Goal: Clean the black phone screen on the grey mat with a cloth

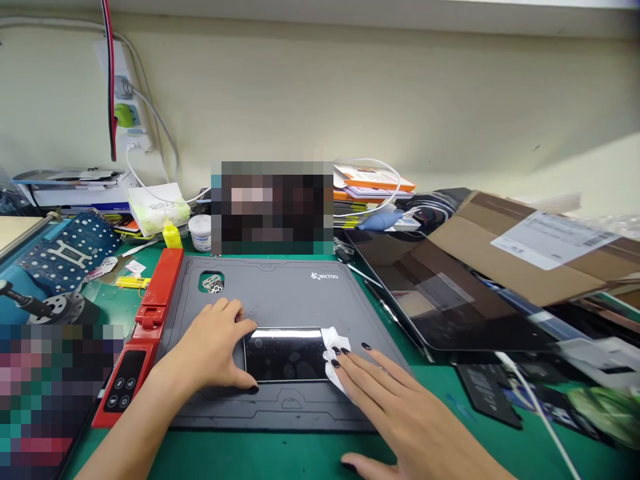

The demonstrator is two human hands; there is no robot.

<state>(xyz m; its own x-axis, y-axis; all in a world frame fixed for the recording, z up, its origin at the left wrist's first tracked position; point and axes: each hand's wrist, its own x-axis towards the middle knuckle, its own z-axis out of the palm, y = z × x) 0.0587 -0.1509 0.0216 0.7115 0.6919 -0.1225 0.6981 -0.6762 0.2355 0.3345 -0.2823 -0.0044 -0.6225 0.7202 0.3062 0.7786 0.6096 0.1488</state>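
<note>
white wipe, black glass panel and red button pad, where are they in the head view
white wipe [331,343], head view, on its exposed upper part
black glass panel [285,357], head view, on the middle of its glossy face
red button pad [120,381], head view, on its black face among the buttons

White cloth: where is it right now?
In the head view, the white cloth sits under the right hand, at the right end of the dark glass panel on the grey WKTOO mat.
</note>
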